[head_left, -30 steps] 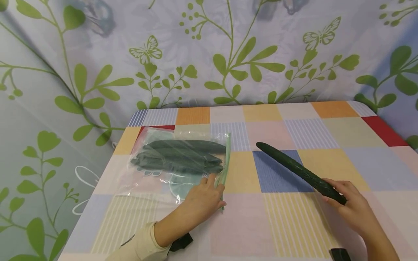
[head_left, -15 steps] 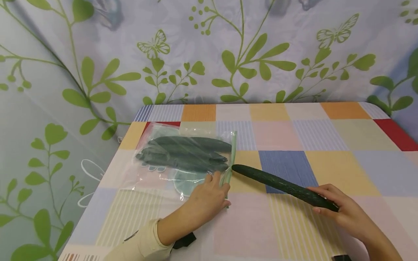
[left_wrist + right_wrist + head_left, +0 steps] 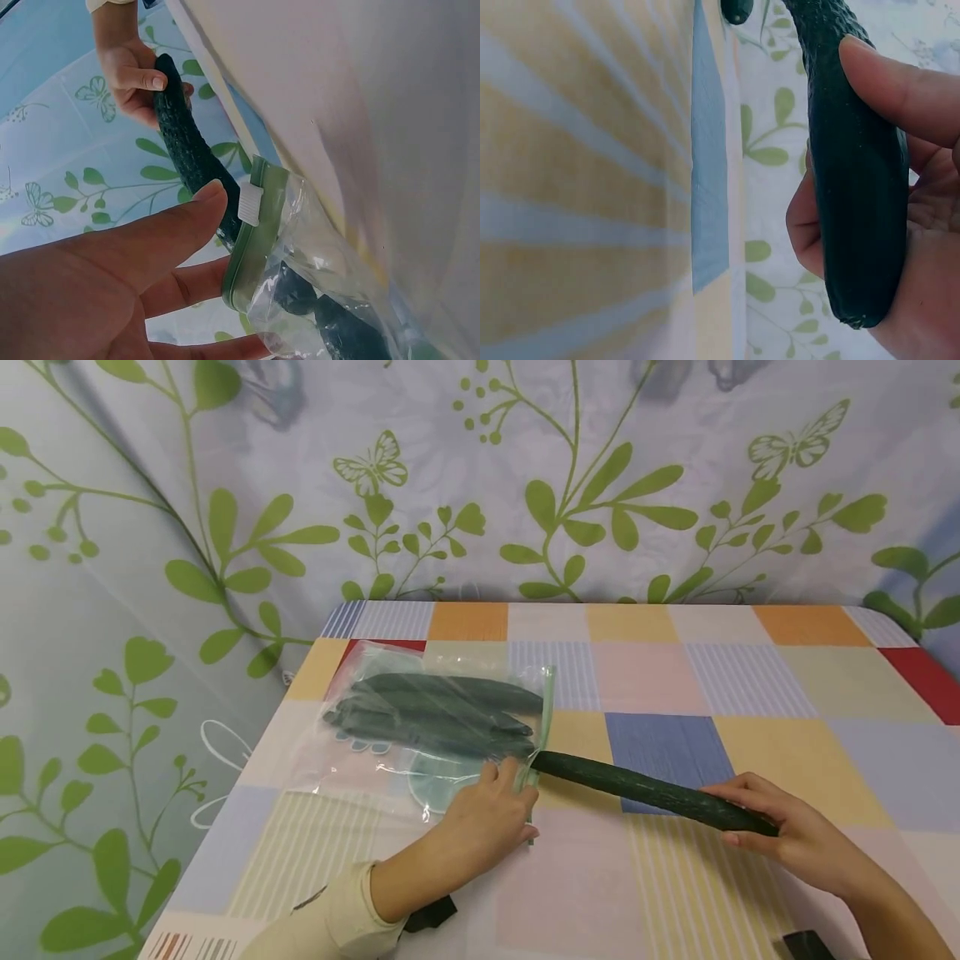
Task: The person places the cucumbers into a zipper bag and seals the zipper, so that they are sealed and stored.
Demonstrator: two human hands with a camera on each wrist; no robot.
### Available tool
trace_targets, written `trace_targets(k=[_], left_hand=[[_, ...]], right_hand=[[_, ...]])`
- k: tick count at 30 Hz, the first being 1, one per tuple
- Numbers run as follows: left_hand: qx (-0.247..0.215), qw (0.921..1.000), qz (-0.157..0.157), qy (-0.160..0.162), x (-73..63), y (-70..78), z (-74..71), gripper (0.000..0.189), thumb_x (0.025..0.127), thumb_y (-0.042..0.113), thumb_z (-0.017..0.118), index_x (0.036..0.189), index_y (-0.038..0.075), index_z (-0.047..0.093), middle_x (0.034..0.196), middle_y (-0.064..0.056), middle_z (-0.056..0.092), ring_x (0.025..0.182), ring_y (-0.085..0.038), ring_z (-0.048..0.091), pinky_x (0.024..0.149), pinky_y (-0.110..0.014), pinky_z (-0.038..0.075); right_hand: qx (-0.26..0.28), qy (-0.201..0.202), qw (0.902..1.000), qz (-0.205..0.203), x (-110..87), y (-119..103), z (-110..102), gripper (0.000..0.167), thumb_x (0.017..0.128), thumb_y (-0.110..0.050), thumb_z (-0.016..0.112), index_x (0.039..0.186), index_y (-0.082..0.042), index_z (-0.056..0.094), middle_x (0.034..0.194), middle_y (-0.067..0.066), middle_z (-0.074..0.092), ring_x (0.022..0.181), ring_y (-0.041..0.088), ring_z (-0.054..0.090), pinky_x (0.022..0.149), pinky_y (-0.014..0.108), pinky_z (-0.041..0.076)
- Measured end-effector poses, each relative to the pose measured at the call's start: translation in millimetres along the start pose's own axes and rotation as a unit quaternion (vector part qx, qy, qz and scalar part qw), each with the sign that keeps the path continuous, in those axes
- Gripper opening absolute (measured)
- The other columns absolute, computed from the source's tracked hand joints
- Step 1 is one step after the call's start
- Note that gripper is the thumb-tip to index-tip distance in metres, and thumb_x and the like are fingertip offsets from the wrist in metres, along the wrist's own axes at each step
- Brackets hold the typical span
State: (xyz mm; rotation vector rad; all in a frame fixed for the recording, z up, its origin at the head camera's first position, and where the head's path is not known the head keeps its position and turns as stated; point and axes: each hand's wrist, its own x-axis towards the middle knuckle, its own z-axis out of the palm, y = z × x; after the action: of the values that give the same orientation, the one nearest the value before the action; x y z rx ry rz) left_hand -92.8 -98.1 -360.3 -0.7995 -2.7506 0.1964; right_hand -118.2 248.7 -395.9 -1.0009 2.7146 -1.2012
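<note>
Above patchwork cloth [image 3: 570, 893], the right hand [image 3: 798, 835] curls round a cucumber [image 3: 645, 789].

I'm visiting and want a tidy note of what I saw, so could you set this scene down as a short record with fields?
Left hand: holds the clear bag at its mouth
Left hand location
Right hand: grips the loose cucumber near one end
Loose cucumber: far end at the bag's mouth; whether it is inside is unclear
Clear bag: lies flat, more cucumbers inside
Closure: green strip with white slider
Surface: patchwork tablecloth
</note>
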Motion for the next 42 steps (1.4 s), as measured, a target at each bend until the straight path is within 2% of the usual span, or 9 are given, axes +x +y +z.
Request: trace_targets(k=[5,11,19,23,27,33,39,42], left_hand=[[0.008,0.9999,-0.002,0.015,-2.0,-1.8,0.3,0.036,0.072,0.05,0.068,0.086,0.017,0.062,0.094,-0.006,0.05,0.075,-0.017,0.047,0.044,-0.018,0.047],[0.003,0.9999,-0.007,0.008,-3.1,-2.2,-4.2,0.035,0.073,0.05,0.067,0.082,0.018,0.06,0.094,-0.005,0.048,0.075,-0.015,0.044,0.042,-0.017,0.043],[0.009,0.9998,-0.014,-0.008,-3.5,0.4,-6.3,0.036,0.075,0.051,0.065,0.086,0.018,0.061,0.101,-0.006,0.048,0.079,-0.016,0.045,0.043,-0.017,0.044],[0.015,0.9997,-0.014,-0.013,-4.7,1.0,-7.2,0.038,0.076,0.052,0.064,0.095,0.019,0.063,0.108,-0.009,0.05,0.084,-0.018,0.048,0.046,-0.018,0.047],[0.026,0.9996,-0.012,-0.006,-6.6,1.1,-7.3,0.04,0.076,0.052,0.064,0.098,0.019,0.063,0.109,-0.01,0.05,0.084,-0.018,0.049,0.048,-0.018,0.048],[0.05,0.9987,-0.01,0.009,-8.1,4.5,-5.1,0.04,0.074,0.054,0.065,0.092,0.019,0.062,0.109,-0.009,0.05,0.083,-0.017,0.05,0.047,-0.016,0.048],[0.042,0.9989,-0.022,-0.002,-8.6,6.8,-5.1,0.038,0.073,0.054,0.066,0.089,0.02,0.061,0.101,-0.005,0.043,0.079,-0.015,0.045,0.044,-0.015,0.045],[0.061,0.998,-0.014,-0.01,-10.0,7.5,-4.7,0.041,0.072,0.056,0.065,0.09,0.019,0.06,0.095,-0.003,0.042,0.077,-0.014,0.046,0.045,-0.015,0.046]], right_hand=[[0.008,-0.021,0.9997,-0.004,17.5,-9.5,8.3,0.046,0.077,0.004,0.065,0.121,-0.007,0.056,0.106,-0.013,0.048,0.089,-0.002,0.046,0.063,0.017,0.038],[0.033,-0.036,0.9986,-0.02,44.1,-19.5,26.6,0.043,0.078,0.0,0.066,0.12,-0.007,0.057,0.104,-0.008,0.049,0.086,0.001,0.044,0.061,0.02,0.039],[0.009,-0.056,0.9982,0.018,77.8,-28.8,53.1,0.042,0.079,-0.015,0.069,0.119,-0.014,0.058,0.103,-0.004,0.052,0.082,0.003,0.046,0.062,0.021,0.039],[0.034,-0.078,0.996,0.029,94.9,-34.7,63.7,0.042,0.081,-0.016,0.067,0.121,-0.013,0.057,0.106,0.002,0.052,0.082,0.006,0.046,0.061,0.022,0.04],[0.045,-0.082,0.9953,0.025,110.7,-38.9,74.3,0.041,0.08,-0.014,0.068,0.119,-0.011,0.058,0.104,0.002,0.053,0.081,0.008,0.046,0.062,0.022,0.041],[0.041,-0.079,0.9959,0.016,125.8,-40.2,88.6,0.04,0.078,-0.013,0.07,0.116,-0.009,0.06,0.1,0.001,0.056,0.084,0.009,0.049,0.069,0.023,0.041],[0.044,-0.089,0.9949,0.018,136.9,-41.9,100.4,0.037,0.077,-0.014,0.071,0.112,-0.007,0.061,0.099,0.001,0.056,0.084,0.009,0.049,0.072,0.023,0.041],[0.046,-0.095,0.9943,0.016,140.0,-40.7,105.6,0.035,0.076,-0.013,0.072,0.109,-0.005,0.062,0.098,0.002,0.057,0.084,0.009,0.048,0.073,0.023,0.041]])
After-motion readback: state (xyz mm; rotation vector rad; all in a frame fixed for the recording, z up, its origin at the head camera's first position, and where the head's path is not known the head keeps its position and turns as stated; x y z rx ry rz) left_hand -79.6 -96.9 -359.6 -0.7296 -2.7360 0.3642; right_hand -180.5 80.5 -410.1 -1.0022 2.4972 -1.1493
